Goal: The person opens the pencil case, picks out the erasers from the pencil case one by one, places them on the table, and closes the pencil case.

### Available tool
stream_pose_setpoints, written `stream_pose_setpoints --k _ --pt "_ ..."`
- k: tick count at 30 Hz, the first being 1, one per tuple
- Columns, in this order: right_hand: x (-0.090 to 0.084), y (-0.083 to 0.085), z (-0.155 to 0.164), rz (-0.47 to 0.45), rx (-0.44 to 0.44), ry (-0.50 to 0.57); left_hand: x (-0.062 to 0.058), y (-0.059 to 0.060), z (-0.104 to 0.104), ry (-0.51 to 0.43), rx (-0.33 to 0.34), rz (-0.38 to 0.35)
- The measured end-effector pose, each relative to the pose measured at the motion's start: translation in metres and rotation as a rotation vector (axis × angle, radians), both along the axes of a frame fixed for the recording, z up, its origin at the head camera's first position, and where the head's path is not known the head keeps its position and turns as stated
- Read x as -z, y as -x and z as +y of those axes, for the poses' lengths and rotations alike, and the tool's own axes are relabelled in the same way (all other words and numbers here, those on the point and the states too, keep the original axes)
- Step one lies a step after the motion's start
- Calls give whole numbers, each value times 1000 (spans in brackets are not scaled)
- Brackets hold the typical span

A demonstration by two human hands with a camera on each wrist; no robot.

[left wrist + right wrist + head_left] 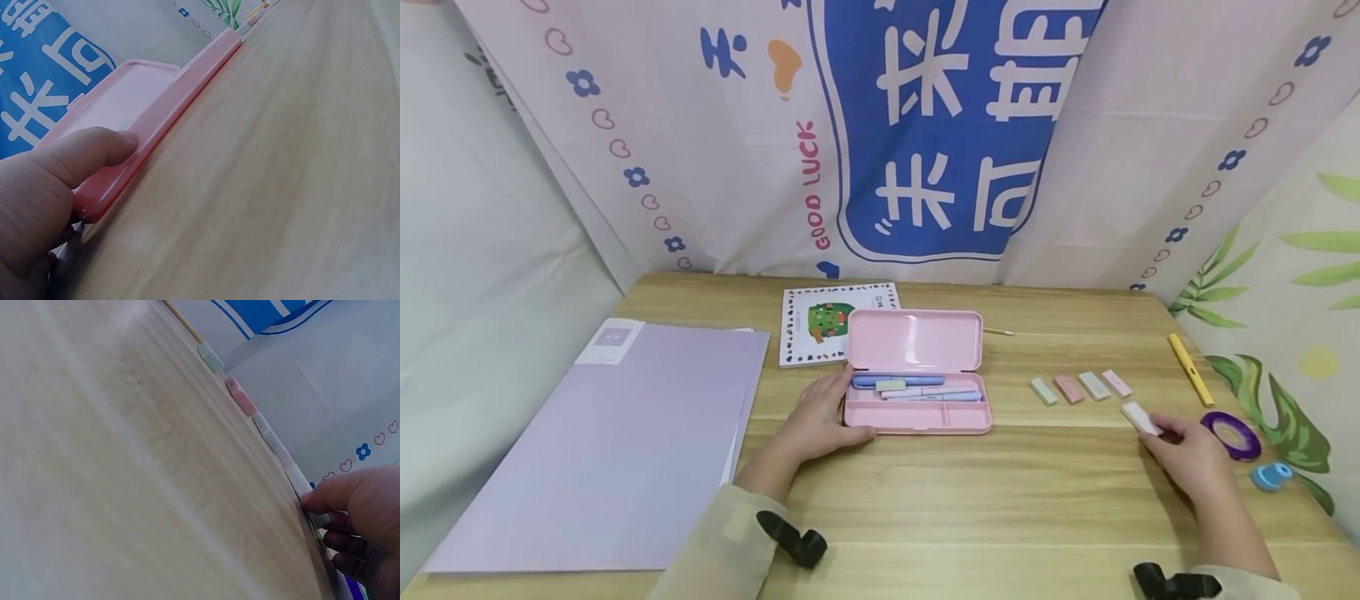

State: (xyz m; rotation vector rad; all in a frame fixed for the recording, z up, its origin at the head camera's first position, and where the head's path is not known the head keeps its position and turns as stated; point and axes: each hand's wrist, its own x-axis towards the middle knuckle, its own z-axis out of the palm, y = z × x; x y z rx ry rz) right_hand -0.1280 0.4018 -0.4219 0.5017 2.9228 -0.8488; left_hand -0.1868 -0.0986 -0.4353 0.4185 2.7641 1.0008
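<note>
A pink pencil case (913, 419) lies with its lid raised at the middle of the table. Inside are several blue and pink pens (936, 392) and a small pale green eraser (891, 385). My left hand (820, 417) grips the case's left end, thumb along the front wall in the left wrist view. Over on the right, my right hand (1195, 458) pinches a white eraser (1138, 417) at its near end, close to the tabletop. Beyond that lies a row of erasers: green (1042, 392), pink (1069, 388), whitish (1094, 386) and pale pink (1117, 383).
Purple tape (1246, 447), a blue cone-shaped item (1272, 477) and a yellow pen-like stick (1191, 371) line the right edge. Behind the case are a booklet (797, 337) and a pencil (998, 332). A large lilac folder (617, 450) covers the left side.
</note>
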Motion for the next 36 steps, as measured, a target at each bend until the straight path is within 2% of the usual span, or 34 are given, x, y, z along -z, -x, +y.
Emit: stream_pose_setpoints --k 3,7,11,15,20,27,31,36 --pt "0 1 0 -3 -16 -19 0 -1 -1 1 -1 1" --pt "-2 1 -7 54 -5 -31 0 -1 -2 -3 0 1" --pt "-5 6 -31 216 -30 11 0 0 -1 -3 -2 0" --pt "-7 20 -71 332 -159 65 0 -1 -1 2 2 12" --pt "-3 42 -129 362 -312 122 1 0 -1 4 2 17" --pt "2 68 -207 414 -460 168 2 0 -1 4 2 16" --pt "4 75 -243 419 -526 167 2 0 -2 -3 4 17" --pt "5 79 -271 397 -582 103 1 -1 -3 -5 14 27"
